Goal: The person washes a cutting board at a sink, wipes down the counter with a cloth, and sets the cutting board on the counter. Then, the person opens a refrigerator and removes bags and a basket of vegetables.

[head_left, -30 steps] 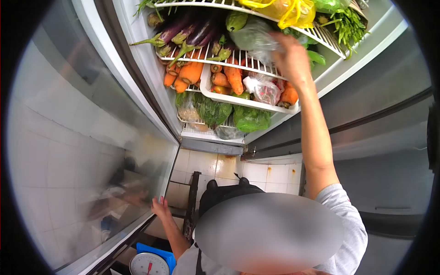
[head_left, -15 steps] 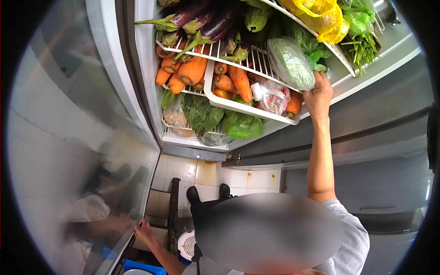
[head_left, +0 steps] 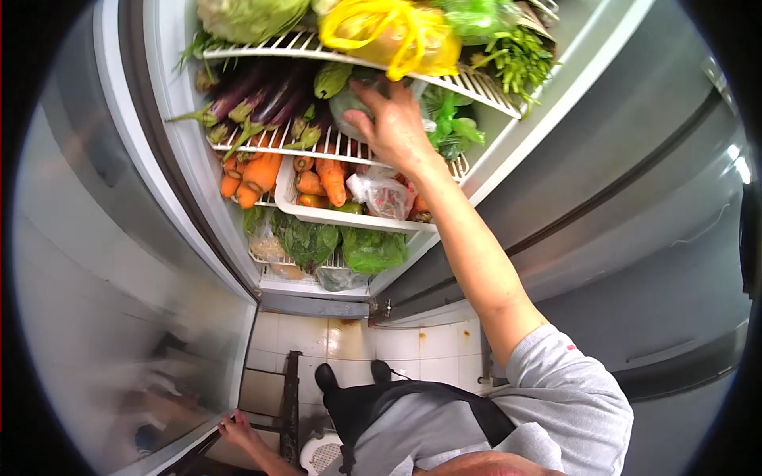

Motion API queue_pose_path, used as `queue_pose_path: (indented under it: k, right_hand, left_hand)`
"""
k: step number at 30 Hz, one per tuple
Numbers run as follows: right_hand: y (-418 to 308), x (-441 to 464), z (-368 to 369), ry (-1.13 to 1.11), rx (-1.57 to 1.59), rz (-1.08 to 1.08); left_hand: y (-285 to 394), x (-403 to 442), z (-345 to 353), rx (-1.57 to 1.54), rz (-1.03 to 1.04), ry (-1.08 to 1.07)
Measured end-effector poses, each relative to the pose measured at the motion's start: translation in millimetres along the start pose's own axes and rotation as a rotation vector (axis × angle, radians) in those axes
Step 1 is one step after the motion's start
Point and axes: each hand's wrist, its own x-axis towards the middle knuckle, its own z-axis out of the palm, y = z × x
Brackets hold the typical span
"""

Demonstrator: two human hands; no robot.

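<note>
My right hand [head_left: 394,127] reaches into the middle shelf of an upright fridge. Its fingers are spread over a pale green vegetable in clear plastic [head_left: 344,103], touching it; the hand covers much of the bag. Just left of that bag lie purple eggplants [head_left: 274,99] and a light green gourd-like vegetable [head_left: 332,80]. Leafy greens in a green bag [head_left: 456,127] are on its right. Down at the lower left, my left hand [head_left: 240,432] has its fingers curled at the edge of the open fridge door [head_left: 171,317].
A yellow plastic bag [head_left: 389,36] and a cabbage [head_left: 250,17] occupy the shelf above. Below are carrots [head_left: 260,171], a white tray [head_left: 357,218] and bagged greens [head_left: 373,250]. A second steel door [head_left: 587,230] stands at right. A white perforated stool [head_left: 321,454] is beside my feet.
My right hand has moved from the right end of the wrapped vegetable onto its front, deeper in the shelf. The bag sits farther back and left. My left hand stays at the door edge.
</note>
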Motion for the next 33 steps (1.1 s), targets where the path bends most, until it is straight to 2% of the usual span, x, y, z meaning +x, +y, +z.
queue_pose_path:
  k: [4, 7, 8, 10, 11, 14, 16, 17, 19, 20, 21, 23, 24, 27, 29, 31, 33]
  right_hand:
    - [-11.0, -27.9, -41.4, -0.135, -0.04, 0.008]
    - [-28.7, -44.4, -80.4, 0.078, 0.06, -0.113]
    - [-29.6, -48.9, -90.3, 0.052, 0.101, -0.111]
    - [-28.6, -56.3, -108.5, 0.001, 0.179, -0.106]
    - [-28.7, -56.7, -118.9, 0.045, 0.178, -0.122]
    - [-22.4, -53.3, -141.5, 0.154, 0.134, -0.156]
    - [-11.9, -43.9, -158.3, 0.199, 0.101, -0.166]
    - [-7.6, -36.0, -162.0, 0.26, 0.091, -0.168]
    - [-5.7, -16.4, -169.6, 0.431, 0.14, -0.113]
    - [-1.8, -5.9, -169.7, 0.458, 0.198, -0.051]
    - [0.5, 3.5, -168.7, 0.483, 0.258, 0.014]
    - [-7.9, 21.7, -179.4, 0.461, 0.414, 0.035]
    - [4.3, 35.9, -177.2, 0.476, 0.279, -0.087]
    - [23.1, 74.4, -158.6, 0.328, -0.053, -0.149]
    - [27.0, 96.3, -152.5, 0.071, -0.043, -0.025]
    - [42.0, 117.1, -151.6, 0.078, -0.043, -0.018]
    - [53.0, 131.8, -165.7, -0.043, 0.027, -0.07]
  left_hand:
    - [16.1, -50.9, 2.2, -0.038, 0.016, 0.023]
    - [34.6, -92.4, -1.3, -0.114, 0.073, 0.129]
    - [43.7, -100.9, -3.5, -0.141, 0.096, 0.169]
    - [47.8, -76.4, -27.7, -0.149, 0.033, 0.04]
    - [59.9, -80.4, -31.0, -0.149, 0.0, -0.025]
    - [76.7, -109.4, -17.3, 0.125, 0.065, -0.282]
    - [77.2, -121.5, 6.6, 0.323, 0.181, -0.435]
    - [77.0, -127.1, 24.9, 0.407, 0.305, -0.521]
    - [93.6, -170.0, 84.2, 0.34, 0.526, -0.756]
    - [111.5, -183.0, 111.8, 0.443, 0.522, -0.882]
    - [130.9, -216.7, 145.4, 0.366, 0.529, -1.01]
    - [178.6, -286.6, 204.0, 0.47, 0.751, -1.078]
    - [198.2, -309.4, 232.0, 0.471, 0.885, -1.13]
    - [256.4, -384.6, 308.9, 0.361, 1.429, -1.184]
    - [284.3, -435.6, 355.8, 0.139, 1.775, -1.156]
    - [301.6, -469.9, 395.8, 0.126, 1.916, -1.096]
    - [307.8, -494.4, 430.9, 0.151, 2.007, -1.025]
